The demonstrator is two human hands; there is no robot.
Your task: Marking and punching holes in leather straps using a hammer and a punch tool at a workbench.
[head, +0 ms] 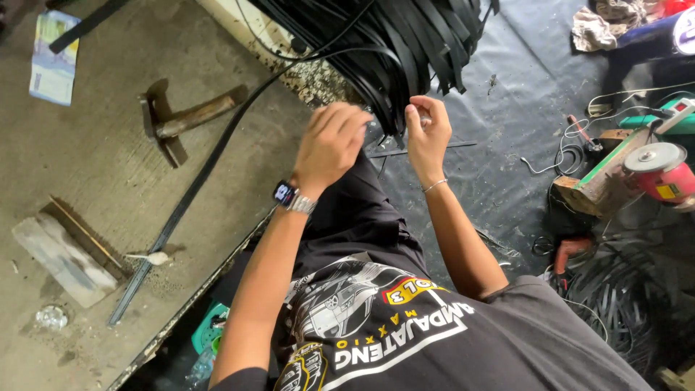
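Both hands work at a hanging bundle of black strips [405, 51] that droops off the tabletop [108, 166] edge, top centre. Left hand [331, 145], smartwatch on the wrist, fingers curled inward against the lower strip ends; whether it pinches one I cannot tell, the back of the hand hides the fingertips. Right hand [427, 134], thin bracelet on the wrist, thumb and forefinger closed on a strip end just beside the bundle. One long black strip [195, 188] runs diagonally across the tabletop. Hammer [184, 119] lies left of it, wood block [61, 261] further down. Red grinder [655, 170] sits far right on the dark floor sheet [507, 108].
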